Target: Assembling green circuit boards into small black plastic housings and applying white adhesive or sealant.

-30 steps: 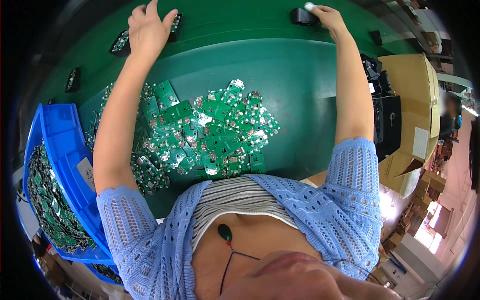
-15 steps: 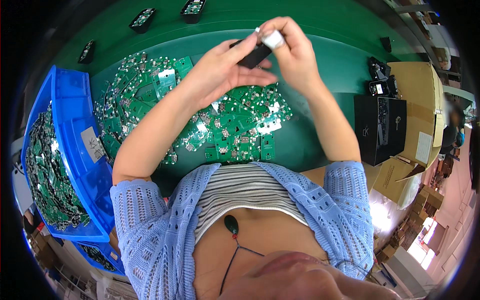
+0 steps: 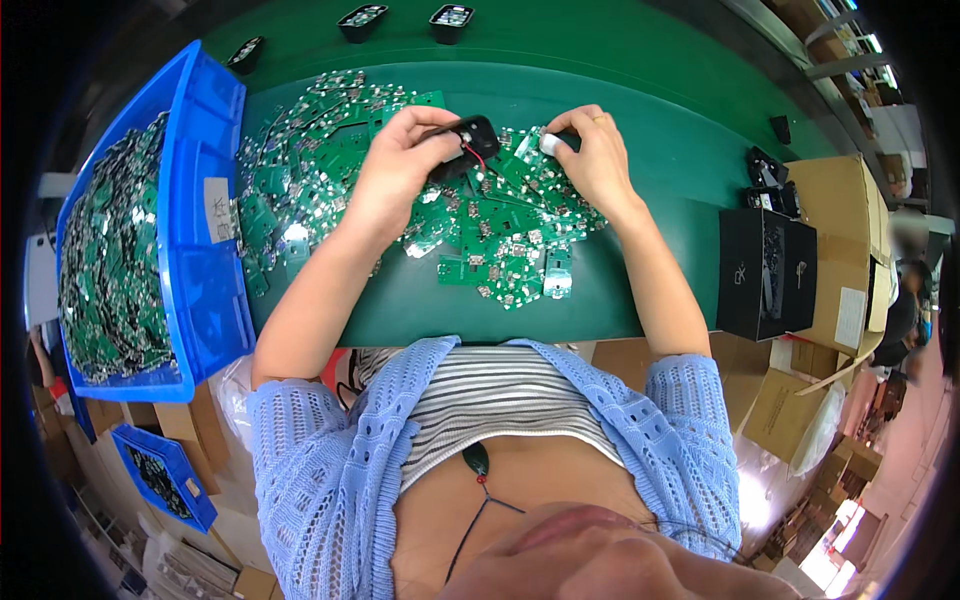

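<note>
A black plastic housing (image 3: 478,137) with a short red wire showing in its open side is held up by my left hand (image 3: 397,165), thumb and fingers pinching its left end. Beneath and around it spreads a loose heap of green circuit boards (image 3: 340,150). My right hand (image 3: 598,160) hovers low at the heap's right edge, its fingers curled and the fingertips close together. A white wrap (image 3: 550,143) shows at its thumb tip. Whatever lies between those fingertips, if anything, is too small to make out.
A large blue bin (image 3: 205,290) of circuit boards stands at the left, a smaller blue bin (image 3: 165,478) below it. Black trays (image 3: 452,22) line the far side. On the right are a black box (image 3: 752,270), black housings (image 3: 768,170) and a cardboard carton (image 3: 835,230).
My hands were together over the black housing; now they are apart. The right one has moved down to the boards, and the left has turned the housing, showing its inside. The view has shifted too.
</note>
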Motion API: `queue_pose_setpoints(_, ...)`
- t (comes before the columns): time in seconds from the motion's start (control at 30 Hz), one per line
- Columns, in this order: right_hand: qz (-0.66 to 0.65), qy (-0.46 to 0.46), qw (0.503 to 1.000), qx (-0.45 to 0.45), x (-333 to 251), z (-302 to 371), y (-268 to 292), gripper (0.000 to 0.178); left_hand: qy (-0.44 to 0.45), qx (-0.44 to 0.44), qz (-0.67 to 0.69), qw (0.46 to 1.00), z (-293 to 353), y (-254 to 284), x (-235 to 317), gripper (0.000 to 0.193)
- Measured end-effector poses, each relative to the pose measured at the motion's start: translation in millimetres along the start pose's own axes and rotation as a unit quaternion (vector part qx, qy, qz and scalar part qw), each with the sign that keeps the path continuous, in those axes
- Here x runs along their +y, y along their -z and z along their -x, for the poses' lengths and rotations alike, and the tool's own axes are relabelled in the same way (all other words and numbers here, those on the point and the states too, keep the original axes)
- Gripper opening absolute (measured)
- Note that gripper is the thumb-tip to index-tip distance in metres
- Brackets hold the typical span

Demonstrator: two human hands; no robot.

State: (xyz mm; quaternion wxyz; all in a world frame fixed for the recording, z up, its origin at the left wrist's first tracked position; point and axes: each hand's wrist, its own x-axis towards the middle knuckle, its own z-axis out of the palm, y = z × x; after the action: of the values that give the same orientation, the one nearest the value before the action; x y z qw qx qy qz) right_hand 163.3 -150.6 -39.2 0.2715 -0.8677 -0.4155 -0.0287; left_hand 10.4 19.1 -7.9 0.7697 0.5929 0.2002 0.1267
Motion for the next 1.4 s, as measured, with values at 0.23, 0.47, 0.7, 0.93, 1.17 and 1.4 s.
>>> queue_pose_setpoints(0.23,-0.335,0.004,0.941,0.041,-41,-6,7,0.016,-0.04,-0.095,-0.052,0.993,21,-11,8,0.024)
queue_pose_setpoints(0.47,-0.448,0.077,0.89,0.035,-68,-4,4,0.022,-0.001,-0.098,0.028,0.995,20,-12,13,0.024)
queue_pose_setpoints(0.7,-0.479,-0.112,0.869,-0.043,-68,16,1,0.022,-0.009,-0.042,0.051,0.998,20,-16,-3,0.02)
queue_pose_setpoints(0.93,-0.509,0.07,0.851,0.107,-89,42,27,0.03,0.0,0.005,0.083,0.997,19,-9,-2,0.017)
queue_pose_setpoints(1.17,-0.522,0.057,0.851,0.028,-98,47,25,0.03,-0.01,0.013,0.042,0.999,27,-13,-4,0.014)
queue_pose_setpoints(1.4,-0.548,0.013,0.836,0.006,-92,41,23,0.03,-0.033,-0.016,0.046,0.998,26,-11,-8,0.018)
